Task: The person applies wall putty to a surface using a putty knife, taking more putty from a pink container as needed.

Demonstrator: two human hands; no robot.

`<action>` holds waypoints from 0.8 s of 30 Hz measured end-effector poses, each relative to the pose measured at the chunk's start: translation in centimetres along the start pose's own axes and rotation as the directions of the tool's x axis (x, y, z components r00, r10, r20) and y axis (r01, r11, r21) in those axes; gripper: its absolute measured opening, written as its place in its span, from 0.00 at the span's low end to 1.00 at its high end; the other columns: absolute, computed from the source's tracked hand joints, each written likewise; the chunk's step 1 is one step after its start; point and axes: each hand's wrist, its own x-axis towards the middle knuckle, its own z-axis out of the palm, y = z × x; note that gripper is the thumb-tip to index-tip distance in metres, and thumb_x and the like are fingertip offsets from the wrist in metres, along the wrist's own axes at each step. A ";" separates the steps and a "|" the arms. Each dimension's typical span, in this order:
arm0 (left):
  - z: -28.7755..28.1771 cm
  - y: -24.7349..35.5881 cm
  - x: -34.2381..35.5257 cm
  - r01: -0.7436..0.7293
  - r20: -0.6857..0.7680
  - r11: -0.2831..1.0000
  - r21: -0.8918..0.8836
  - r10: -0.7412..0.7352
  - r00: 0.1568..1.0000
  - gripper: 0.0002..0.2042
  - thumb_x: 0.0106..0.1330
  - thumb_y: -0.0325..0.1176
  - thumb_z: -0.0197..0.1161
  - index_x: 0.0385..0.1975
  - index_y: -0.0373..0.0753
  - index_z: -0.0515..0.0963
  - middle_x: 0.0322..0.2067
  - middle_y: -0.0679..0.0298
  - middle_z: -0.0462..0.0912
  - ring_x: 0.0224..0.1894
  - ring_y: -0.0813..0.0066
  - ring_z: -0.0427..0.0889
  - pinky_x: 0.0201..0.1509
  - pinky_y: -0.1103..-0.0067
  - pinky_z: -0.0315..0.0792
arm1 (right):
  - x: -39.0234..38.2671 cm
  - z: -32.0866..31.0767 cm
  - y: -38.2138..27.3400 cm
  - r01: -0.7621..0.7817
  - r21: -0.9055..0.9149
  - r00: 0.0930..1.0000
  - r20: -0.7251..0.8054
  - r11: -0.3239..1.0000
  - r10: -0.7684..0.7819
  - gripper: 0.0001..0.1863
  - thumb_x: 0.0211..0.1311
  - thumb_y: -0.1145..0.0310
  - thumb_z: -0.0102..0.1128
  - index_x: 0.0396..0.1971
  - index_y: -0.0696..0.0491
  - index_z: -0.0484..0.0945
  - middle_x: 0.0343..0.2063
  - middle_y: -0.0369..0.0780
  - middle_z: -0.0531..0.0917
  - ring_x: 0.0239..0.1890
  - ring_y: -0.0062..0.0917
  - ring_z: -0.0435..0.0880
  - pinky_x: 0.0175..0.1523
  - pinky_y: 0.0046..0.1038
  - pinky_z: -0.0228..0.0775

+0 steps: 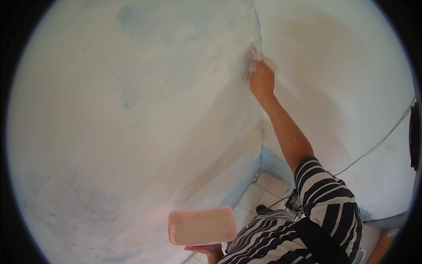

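Note:
My right hand [262, 82] is raised to the corner where two walls meet. It is closed around a small pinkish tool [252, 64] smeared with white, which rests against the left wall [176, 110] beside the corner crack. The tool's exact kind is partly covered by my fingers. Low in the head view, my left hand [210, 250] supports a pink rectangular tub [171, 229] from below. A smooth cream-coloured filling [203, 226] fills much of the tub. Only part of the left hand shows under its rim.
Bluish patches mark the pale left wall. A thin cable [373, 147] runs along the right wall [360, 88] toward a dark object [414, 136] at the edge. Black items with a cord [263, 209] lie on the tiled floor [263, 189] near the blue wall base [274, 163].

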 end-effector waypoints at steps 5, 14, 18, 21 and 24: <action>2.5 -1.8 -0.1 0.093 -0.178 0.995 -0.044 -0.100 0.979 0.44 0.64 0.75 0.28 0.66 0.42 0.58 0.58 0.64 0.66 0.58 0.69 0.66 0.63 0.69 0.65 | -2.6 -2.9 2.0 0.049 0.390 0.996 0.045 0.920 -0.072 0.06 0.63 0.73 0.55 0.35 0.60 0.77 0.27 0.49 0.81 0.29 0.44 0.81 0.36 0.37 0.73; 6.0 -6.1 3.2 0.115 -0.087 0.989 0.092 -0.107 0.990 0.48 0.59 0.79 0.30 0.68 0.44 0.58 0.62 0.66 0.66 0.63 0.65 0.65 0.67 0.65 0.60 | -5.4 0.7 -0.9 0.309 0.309 0.914 0.166 0.900 -0.371 0.08 0.53 0.79 0.59 0.35 0.59 0.78 0.28 0.46 0.80 0.31 0.42 0.80 0.38 0.36 0.73; 6.8 -7.7 4.9 0.155 0.056 0.987 0.036 -0.157 0.986 0.47 0.60 0.79 0.30 0.69 0.47 0.57 0.64 0.65 0.64 0.64 0.65 0.64 0.68 0.63 0.59 | -1.3 1.0 4.5 -0.068 0.417 0.991 0.131 0.907 0.014 0.06 0.51 0.75 0.59 0.31 0.57 0.75 0.33 0.48 0.80 0.36 0.43 0.80 0.39 0.41 0.73; 11.3 -8.0 4.0 0.180 0.000 0.981 0.075 -0.180 0.984 0.46 0.60 0.78 0.30 0.69 0.48 0.56 0.65 0.65 0.63 0.65 0.64 0.64 0.69 0.63 0.59 | 0.3 4.7 7.7 0.066 0.319 0.994 0.062 0.945 -0.090 0.04 0.54 0.77 0.58 0.31 0.57 0.76 0.30 0.49 0.79 0.29 0.45 0.77 0.35 0.35 0.71; 13.0 -9.8 5.7 0.211 0.004 0.976 -0.045 -0.211 0.977 0.46 0.60 0.78 0.30 0.70 0.49 0.54 0.66 0.65 0.61 0.66 0.65 0.62 0.70 0.63 0.58 | -1.7 5.5 7.5 0.357 0.362 0.923 0.007 0.861 -0.385 0.08 0.58 0.83 0.54 0.36 0.57 0.77 0.32 0.49 0.82 0.21 0.37 0.75 0.29 0.25 0.69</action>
